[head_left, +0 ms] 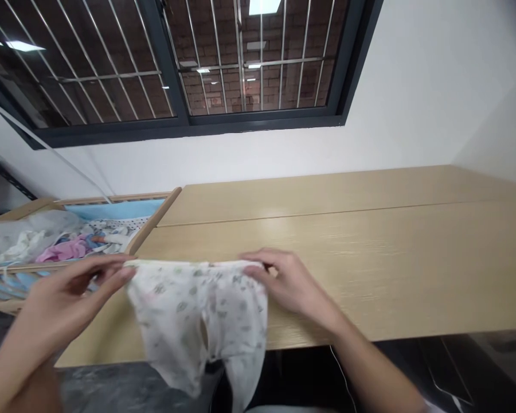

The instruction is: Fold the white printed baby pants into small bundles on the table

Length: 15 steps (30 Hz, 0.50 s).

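A small pair of white printed baby pants hangs by its waistband between my two hands, above the table's front edge. My left hand pinches the left end of the waistband between thumb and fingers. At the other end, my right hand grips the waistband the same way. The waistband is stretched nearly straight. Both legs dangle down past the table edge, with a gap showing between them. The print is blurred, so its small figures cannot be made out.
A pale wooden table runs along the white wall. To its left stands a wooden crib with a blue lining, holding a pink cloth, other clothes and a clear plastic bag. A barred window is above.
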Available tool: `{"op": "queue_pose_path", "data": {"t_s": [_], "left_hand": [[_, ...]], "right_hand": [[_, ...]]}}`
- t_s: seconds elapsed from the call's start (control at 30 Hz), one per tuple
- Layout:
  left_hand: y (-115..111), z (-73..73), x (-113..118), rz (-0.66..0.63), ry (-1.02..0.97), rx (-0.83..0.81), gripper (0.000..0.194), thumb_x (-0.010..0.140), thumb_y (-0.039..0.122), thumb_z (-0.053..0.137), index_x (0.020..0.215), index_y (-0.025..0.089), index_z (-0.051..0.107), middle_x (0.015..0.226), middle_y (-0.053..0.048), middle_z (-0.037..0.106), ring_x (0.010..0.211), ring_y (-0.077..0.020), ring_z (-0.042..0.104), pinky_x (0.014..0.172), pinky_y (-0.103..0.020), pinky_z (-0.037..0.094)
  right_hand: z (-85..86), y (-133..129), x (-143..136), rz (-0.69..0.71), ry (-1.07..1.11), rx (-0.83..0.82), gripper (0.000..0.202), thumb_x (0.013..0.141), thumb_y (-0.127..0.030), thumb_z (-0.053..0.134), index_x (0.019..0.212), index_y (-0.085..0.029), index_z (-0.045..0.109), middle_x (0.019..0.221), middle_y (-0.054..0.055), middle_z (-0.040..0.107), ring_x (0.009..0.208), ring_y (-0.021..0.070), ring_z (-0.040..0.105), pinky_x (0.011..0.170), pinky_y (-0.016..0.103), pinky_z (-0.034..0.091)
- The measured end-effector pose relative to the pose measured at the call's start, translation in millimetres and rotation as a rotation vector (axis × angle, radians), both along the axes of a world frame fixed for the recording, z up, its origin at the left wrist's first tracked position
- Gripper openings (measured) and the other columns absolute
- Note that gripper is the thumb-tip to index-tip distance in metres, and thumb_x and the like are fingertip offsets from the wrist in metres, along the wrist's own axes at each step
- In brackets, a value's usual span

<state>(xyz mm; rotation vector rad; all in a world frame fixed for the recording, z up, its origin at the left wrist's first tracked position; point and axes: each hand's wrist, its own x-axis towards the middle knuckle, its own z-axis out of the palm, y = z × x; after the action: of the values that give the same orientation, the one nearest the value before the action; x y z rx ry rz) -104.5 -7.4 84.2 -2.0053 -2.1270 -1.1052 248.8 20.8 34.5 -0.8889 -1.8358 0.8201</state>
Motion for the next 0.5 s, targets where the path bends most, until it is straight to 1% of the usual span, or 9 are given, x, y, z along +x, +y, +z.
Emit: {"op": "queue_pose_path", "data": {"t_s": [0.07,0.1,0.13,0.2,0.27,0.33,0.43,0.5], "left_hand": [[32,6.6,29,-0.113,-0.023,-0.025,0.046,0.074,0.07,0.067,0.094,0.029,0.074,0.094,0.0,0.077,0.083,-0.0225,0.067,0.071,-0.031,0.051],[48,6.7,41,-0.172,-0.021,-0.054,0.046,0.076,0.069,0.067,0.095,0.027,0.074,0.095,-0.001,0.077,0.08,-0.0216,0.065,0.07,-0.03,0.05],[64,4.5,53,-0.226,-0.009,-0.084,0.046,0.078,0.067,0.065,0.096,0.026,0.074,0.095,-0.001,0.077,0.079,-0.0207,0.064,0.068,-0.03,0.049],[95,-6.3,71,-0.316,0.004,-0.158,0.043,0.081,0.062,0.064,0.098,0.023,0.074,0.096,-0.002,0.077,0.079,-0.0199,0.064,0.068,-0.029,0.048],[127,-23.2,85,-0.355,0.009,-0.219,0.037,0.085,0.053,0.062,0.098,0.021,0.072,0.094,-0.003,0.076,0.082,-0.0193,0.066,0.069,-0.027,0.048],[158,-42.4,96,-0.341,0.026,-0.271,0.03,0.089,0.044,0.059,0.099,0.018,0.07,0.094,-0.003,0.076,0.084,-0.0184,0.067,0.07,-0.026,0.048],[199,-68.8,110,-0.297,0.076,-0.322,0.023,0.093,0.033,0.055,0.103,0.016,0.068,0.098,-0.005,0.075,0.088,-0.0181,0.067,0.074,-0.026,0.048],[221,-82.5,117,-0.261,0.111,-0.347,0.021,0.095,0.029,0.055,0.104,0.016,0.068,0.101,-0.007,0.074,0.092,-0.0193,0.067,0.079,-0.028,0.05]], "right_hand": [[14.0,21,32,0.032,-0.132,-0.078,0.031,0.097,-0.039,0.06,0.123,-0.026,0.072,0.124,0.008,0.072,0.111,0.0233,0.068,0.096,0.041,0.053],[18.1,32,46,0.04,-0.182,-0.106,0.031,0.097,-0.036,0.06,0.124,-0.024,0.071,0.125,0.009,0.072,0.112,0.0235,0.068,0.096,0.041,0.053],[20.2,44,58,0.042,-0.217,-0.132,0.031,0.096,-0.035,0.06,0.122,-0.022,0.071,0.123,0.009,0.072,0.109,0.0232,0.068,0.094,0.04,0.053],[17.5,71,76,0.035,-0.266,-0.196,0.027,0.094,-0.033,0.063,0.115,-0.019,0.073,0.111,0.009,0.075,0.097,0.0213,0.07,0.087,0.036,0.054],[6.4,102,87,-0.007,-0.307,-0.258,0.021,0.092,-0.03,0.064,0.103,-0.015,0.073,0.098,0.008,0.076,0.088,0.0182,0.068,0.081,0.031,0.052],[-10.5,133,89,-0.071,-0.351,-0.289,0.015,0.09,-0.026,0.065,0.095,-0.014,0.073,0.093,0.007,0.075,0.083,0.0157,0.066,0.076,0.026,0.049],[-37.9,174,84,-0.167,-0.402,-0.293,0.011,0.088,-0.018,0.064,0.093,-0.013,0.073,0.092,0.006,0.074,0.081,0.0144,0.064,0.072,0.022,0.047],[-53.0,196,77,-0.224,-0.419,-0.292,0.013,0.085,-0.012,0.063,0.094,-0.013,0.073,0.089,0.006,0.074,0.079,0.0143,0.063,0.071,0.022,0.047]]}}
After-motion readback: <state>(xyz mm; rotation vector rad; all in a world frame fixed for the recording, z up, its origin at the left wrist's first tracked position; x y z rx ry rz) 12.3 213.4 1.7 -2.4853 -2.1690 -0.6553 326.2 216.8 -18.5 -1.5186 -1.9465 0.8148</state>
